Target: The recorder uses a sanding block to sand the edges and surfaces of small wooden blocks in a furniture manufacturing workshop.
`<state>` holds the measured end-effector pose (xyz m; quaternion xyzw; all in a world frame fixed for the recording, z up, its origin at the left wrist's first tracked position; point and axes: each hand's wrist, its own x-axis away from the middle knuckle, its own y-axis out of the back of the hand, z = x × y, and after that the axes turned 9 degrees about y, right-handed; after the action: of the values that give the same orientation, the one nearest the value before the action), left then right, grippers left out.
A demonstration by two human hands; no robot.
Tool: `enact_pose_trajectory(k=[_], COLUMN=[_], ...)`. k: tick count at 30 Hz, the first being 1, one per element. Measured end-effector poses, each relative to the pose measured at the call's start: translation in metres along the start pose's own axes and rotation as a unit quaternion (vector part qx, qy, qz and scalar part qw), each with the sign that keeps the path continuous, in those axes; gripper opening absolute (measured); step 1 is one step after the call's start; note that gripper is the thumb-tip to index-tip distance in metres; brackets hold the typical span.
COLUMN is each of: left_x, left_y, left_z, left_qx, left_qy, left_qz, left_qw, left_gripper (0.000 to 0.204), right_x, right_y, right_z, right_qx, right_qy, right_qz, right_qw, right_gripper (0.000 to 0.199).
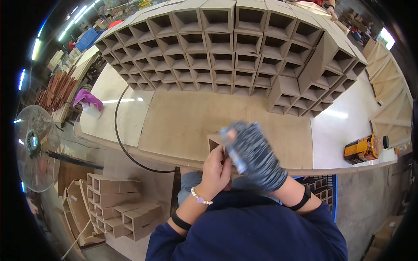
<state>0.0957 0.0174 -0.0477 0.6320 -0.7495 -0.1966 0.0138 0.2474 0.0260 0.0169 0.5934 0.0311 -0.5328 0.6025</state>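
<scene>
My left hand [216,171], bare with a beaded bracelet at the wrist, is closed on the near edge of a small wooden box [213,141]. Most of that box is hidden behind my hands. Close beside it, my right hand [257,152] wears a grey-and-black knitted glove. Its fingers are wrapped round a silvery-blue tool [235,157], smeared by motion, whose kind I cannot make out. The tool is held over the box, just right of my left fingertips; whether it touches the box cannot be told.
Stacked open-ended wooden boxes [213,43] wall off the table's [183,117] far side. A black hose [116,126] curves over its left part. A jar [363,149] lies at right; a purple cloth [87,100] tops a white container. More boxes [115,198] and a fan [32,143] stand left.
</scene>
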Motion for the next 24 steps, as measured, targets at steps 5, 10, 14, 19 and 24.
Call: enact_pose_trajectory(k=[5, 10, 14, 19, 24], left_x=[0.002, 0.007, -0.001, 0.0, 0.004], left_y=[-0.01, -0.013, -0.013, -0.012, -0.015], left_z=[-0.002, -0.002, -0.009, -0.002, -0.004], left_qx=[-0.027, -0.027, -0.029, -0.041, -0.007], left_qy=[0.006, 0.001, -0.084, 0.001, -0.06], left_qz=[-0.033, -0.041, -0.079, -0.039, -0.067], left_qw=[0.999, 0.999, 0.993, 0.998, 0.996], left_gripper=[0.011, 0.012, 0.012, 0.014, 0.013], right_x=[0.019, 0.014, 0.024, 0.018, 0.022], right_y=[-0.018, 0.0, -0.016, -0.008, -0.012], right_z=[-0.041, -0.015, -0.013, -0.042, -0.005], right_qx=[0.122, 0.11, -0.007, 0.139, 0.005], right_qy=[-0.147, -0.084, 0.027, -0.113, 0.008], right_qz=[0.2, 0.105, 0.049, 0.165, 0.077], right_qw=[0.961, 0.985, 0.998, 0.97, 0.997], right_gripper=[0.039, 0.039, 0.036, 0.04, 0.04])
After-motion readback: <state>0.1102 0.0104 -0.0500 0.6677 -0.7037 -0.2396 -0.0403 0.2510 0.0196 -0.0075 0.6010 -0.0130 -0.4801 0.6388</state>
